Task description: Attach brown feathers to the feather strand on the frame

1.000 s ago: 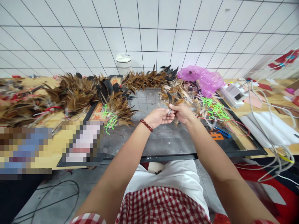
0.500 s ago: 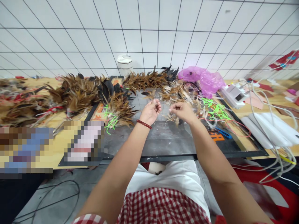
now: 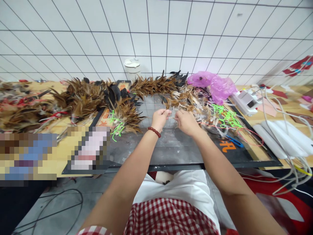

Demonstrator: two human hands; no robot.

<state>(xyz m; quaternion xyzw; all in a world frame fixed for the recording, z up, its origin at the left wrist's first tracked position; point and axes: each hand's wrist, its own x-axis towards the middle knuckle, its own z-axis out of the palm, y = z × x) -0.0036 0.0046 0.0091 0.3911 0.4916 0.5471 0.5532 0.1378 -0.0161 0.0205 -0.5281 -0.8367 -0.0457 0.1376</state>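
Observation:
My left hand (image 3: pixel 160 119), with a dark red bead bracelet (image 3: pixel 154 132) at its wrist, is closed in a pinch. A small brown and black feather (image 3: pixel 166 101) rises from its fingertips and appears to be held there. Close by on the right, my right hand (image 3: pixel 186 122) is closed too, thumb against fingers; whatever it may hold is too small to make out. A narrow gap separates the two hands above the dark board (image 3: pixel 176 143). Loose brown and whitish feathers (image 3: pixel 187 98) lie just beyond my right hand.
Feather bundles (image 3: pixel 124 112) and a feather strip (image 3: pixel 154 85) lie left and behind. Right are a pink plastic bag (image 3: pixel 212 83), green cord (image 3: pixel 226 116), a blue-handled tool (image 3: pixel 234 141), a power strip (image 3: pixel 245 101) and white packs (image 3: pixel 281 137). A white cup (image 3: pixel 132 67) stands behind.
My left hand has turned palm inward and shifted slightly right; the feather at its fingertips now points upward instead of sideways. My right hand has moved left, narrowing the gap between them.

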